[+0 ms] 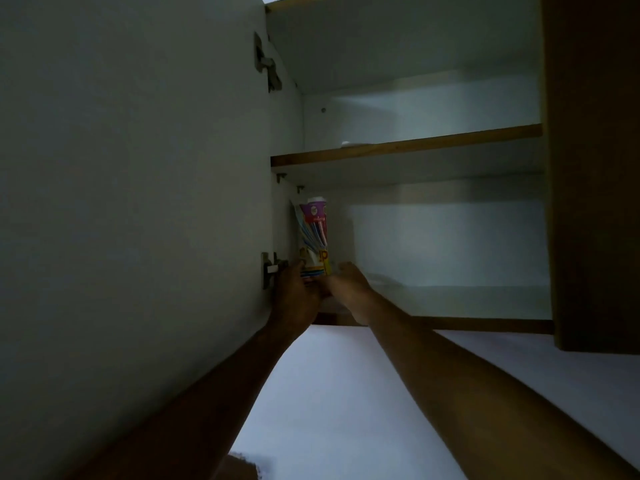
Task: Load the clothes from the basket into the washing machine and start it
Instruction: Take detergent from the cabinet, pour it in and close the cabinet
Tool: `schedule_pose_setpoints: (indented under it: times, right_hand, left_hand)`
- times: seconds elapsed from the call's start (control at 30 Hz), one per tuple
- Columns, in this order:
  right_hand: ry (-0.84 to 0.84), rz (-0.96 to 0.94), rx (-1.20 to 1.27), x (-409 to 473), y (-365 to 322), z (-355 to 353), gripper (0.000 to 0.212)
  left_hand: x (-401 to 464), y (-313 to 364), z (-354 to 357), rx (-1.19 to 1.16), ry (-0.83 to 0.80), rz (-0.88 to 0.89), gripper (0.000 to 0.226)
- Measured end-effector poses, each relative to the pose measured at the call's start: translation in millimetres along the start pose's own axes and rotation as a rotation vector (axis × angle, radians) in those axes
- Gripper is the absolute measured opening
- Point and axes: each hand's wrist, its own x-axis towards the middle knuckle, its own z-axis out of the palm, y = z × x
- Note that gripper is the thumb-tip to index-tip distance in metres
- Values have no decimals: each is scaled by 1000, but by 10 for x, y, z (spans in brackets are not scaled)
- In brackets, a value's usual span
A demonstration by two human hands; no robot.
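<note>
I look up into an open wall cabinet. A tall colourful detergent packet [314, 233] with purple, blue and yellow print stands upright at the left end of the lower shelf [450, 299]. My left hand [294, 289] grips the packet's base from the left. From the right, my right hand [348, 282] holds the same base, its fingers curled round it. No basket, clothes or washing machine is in view.
The open cabinet door [131, 202] fills the left side, with hinges [268, 62] on its inner edge. An upper shelf [405, 145] carries a small white object [348, 143]. A dark wooden cabinet side [595, 168] stands at the right. White wall lies below.
</note>
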Motion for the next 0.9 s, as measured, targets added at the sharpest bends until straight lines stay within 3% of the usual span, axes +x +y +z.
schedule_pose_setpoints:
  times: [0.1,0.2,0.33,0.53,0.6,0.73,0.9]
  right_hand:
    - [-11,-58,61,366,92,187,58]
    - [-6,-59,12,661,169,341,69]
    - [90,32,1,855,208,337,44]
    - [252,62,30,930,279,349,43]
    - [305,58,8,885,271,297,39]
    - [363,96,-1,812,286,193,39]
    - [391,160,194,688,302,77,35]
  left_hand:
    - [308,-284,214,0,8,-14,59]
    - [252,-115,163,2,4,-48,71]
    - [265,30,97,-115,-142,-160,79]
    - [337,11,109,-264,-176,-244,95]
    - [315,40,96,-330,-200,-277,87]
    - [273,86,10,-264,-239,-276,103]
    - [169,151,26,-281,-315,-241,102]
